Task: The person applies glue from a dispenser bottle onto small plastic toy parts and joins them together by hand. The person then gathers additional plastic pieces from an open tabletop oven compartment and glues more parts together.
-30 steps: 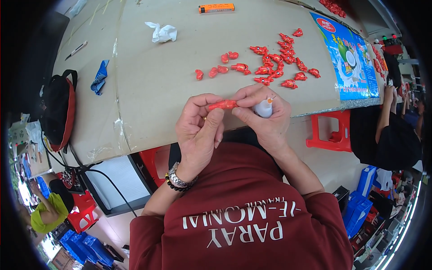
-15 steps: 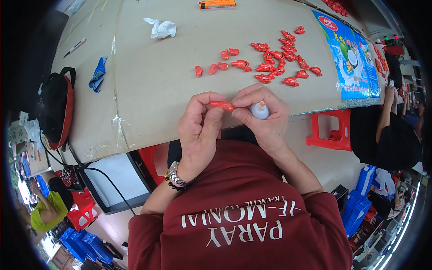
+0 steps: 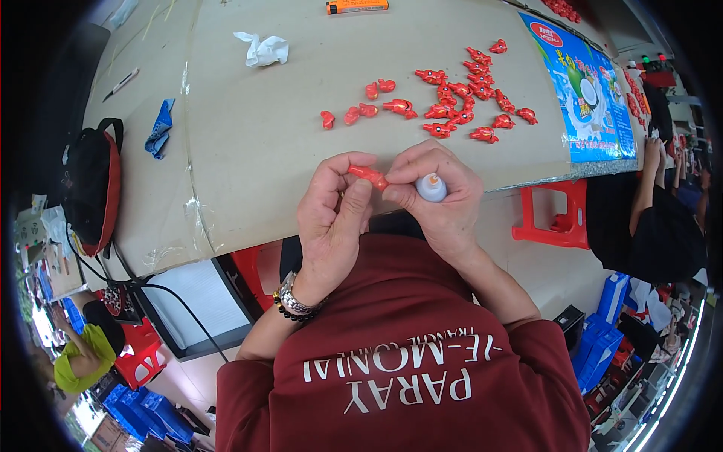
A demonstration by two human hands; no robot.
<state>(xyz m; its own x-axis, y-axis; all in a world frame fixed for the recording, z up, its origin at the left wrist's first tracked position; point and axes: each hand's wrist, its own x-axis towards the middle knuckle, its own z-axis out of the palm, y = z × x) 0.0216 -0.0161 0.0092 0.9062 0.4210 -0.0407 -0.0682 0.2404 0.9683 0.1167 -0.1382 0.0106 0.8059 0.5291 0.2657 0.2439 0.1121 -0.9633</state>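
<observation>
My left hand (image 3: 331, 215) is closed, pinching a small glossy red plastic piece (image 3: 367, 177) between thumb and fingers just over the table's near edge. My right hand (image 3: 444, 200) meets it from the other side, with thumb and forefinger at the piece's right end. Tucked in that same hand is a small white squeeze bottle (image 3: 432, 188) with an orange tip. Beyond my hands lie several red animal-shaped figures (image 3: 456, 105) in a loose cluster. Smaller rounded red parts (image 3: 352, 115) are scattered to the left of them.
On the covered table (image 3: 248, 151) are a crumpled white tissue (image 3: 263, 50), a blue wrapper (image 3: 159, 129), a pen (image 3: 120, 84) and an orange box (image 3: 357, 7). A black-and-red bag (image 3: 94, 184) hangs over the left edge. A red stool (image 3: 553, 215) and another person (image 3: 640, 211) are at right.
The red piece has tilted, its right end now lower, and my right fingers have shifted slightly left along it. The bottle stays in my right hand.
</observation>
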